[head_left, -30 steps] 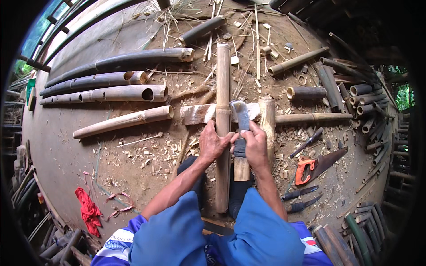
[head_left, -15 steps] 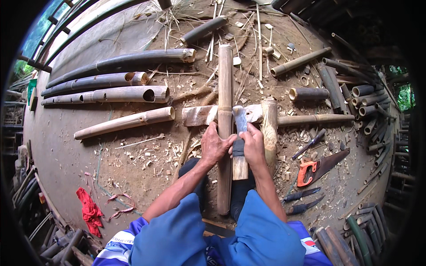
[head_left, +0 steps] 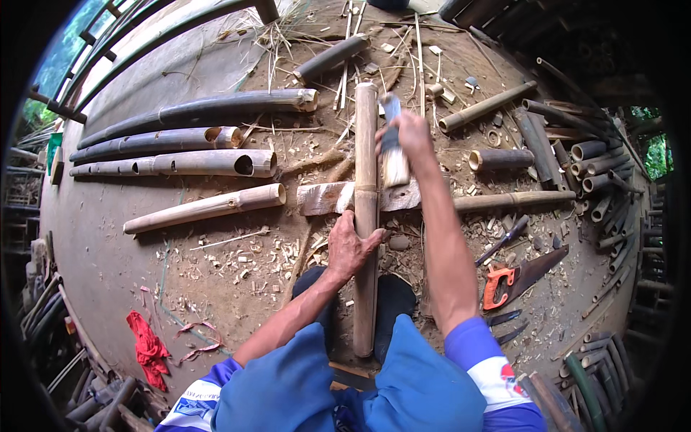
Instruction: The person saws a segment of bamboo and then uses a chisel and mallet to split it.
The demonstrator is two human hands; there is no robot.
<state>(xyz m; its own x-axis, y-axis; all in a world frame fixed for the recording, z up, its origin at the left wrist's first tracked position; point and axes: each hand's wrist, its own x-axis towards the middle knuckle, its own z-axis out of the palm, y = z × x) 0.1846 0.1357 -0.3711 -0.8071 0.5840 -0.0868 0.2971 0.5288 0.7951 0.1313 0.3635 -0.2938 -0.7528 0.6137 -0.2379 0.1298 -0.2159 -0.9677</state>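
While I am looking down through the head view, my left grip (head_left: pixel 350 246) is clasping the bamboo tube (head_left: pixel 366 162), its thumb (head_left: pixel 373 238) lying across the top, probably to keep it from rolling. The tube is spanning the wooden block (head_left: pixel 318 199) from far edge to near edge, and that block is likely propping it off the floor (head_left: pixel 101 241). Beyond the block's far edge, just right of the tube, my right grip (head_left: pixel 409 141) is holding a bladed tool (head_left: pixel 395 167) around its handle, presumably well clear of my left fingers. Toward the floor's right edge a saw (head_left: pixel 531 277) is lying, perhaps for easy reach.

The tool is blurring, so I am not making out its cutting edge. My fingers under the tube are hiding; my right forearm (head_left: pixel 453 259) is covering the block's right end, and my sleeve (head_left: pixel 480 353) is partly cutting off two knives (head_left: pixel 512 333).
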